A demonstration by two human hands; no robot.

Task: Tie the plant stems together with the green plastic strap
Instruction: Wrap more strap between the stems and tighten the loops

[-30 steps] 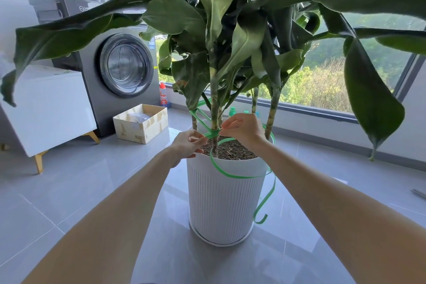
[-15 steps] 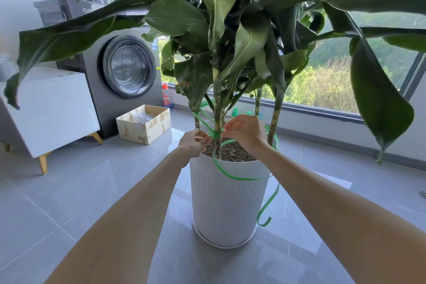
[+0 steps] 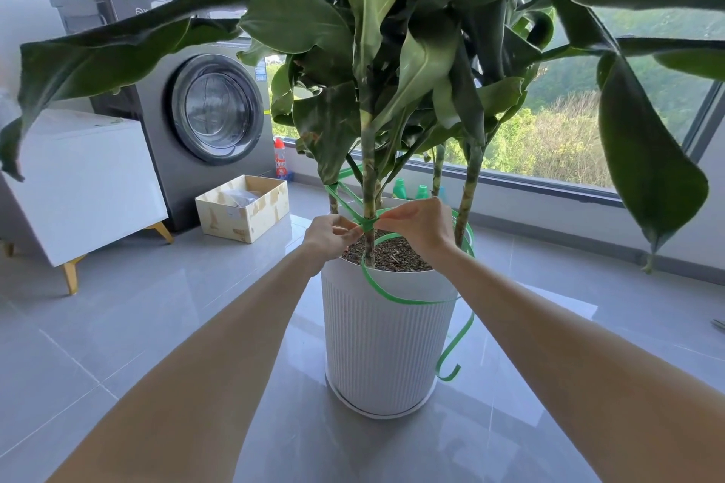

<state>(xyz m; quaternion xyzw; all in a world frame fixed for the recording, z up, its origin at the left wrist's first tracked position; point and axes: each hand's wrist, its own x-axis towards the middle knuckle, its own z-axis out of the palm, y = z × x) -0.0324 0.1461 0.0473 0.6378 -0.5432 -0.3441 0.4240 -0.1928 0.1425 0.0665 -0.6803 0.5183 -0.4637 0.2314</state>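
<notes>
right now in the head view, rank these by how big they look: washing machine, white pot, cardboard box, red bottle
1-2. washing machine and white pot: look alike in size; the pot is nearer and leaves hide part of the machine, so unranked
3. cardboard box
4. red bottle

Plant stems [image 3: 368,184] 4; green plastic strap [image 3: 392,297] 1; pot [image 3: 384,345] 1; washing machine [image 3: 217,108] 1; cardboard box [image 3: 251,222] 1; green bottles [image 3: 399,189] 2; red bottle [image 3: 279,161] 1

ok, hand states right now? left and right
Left hand: closed, pinching the strap at the knot by the stem.
Right hand: closed, pinching the strap at the same knot.
</notes>
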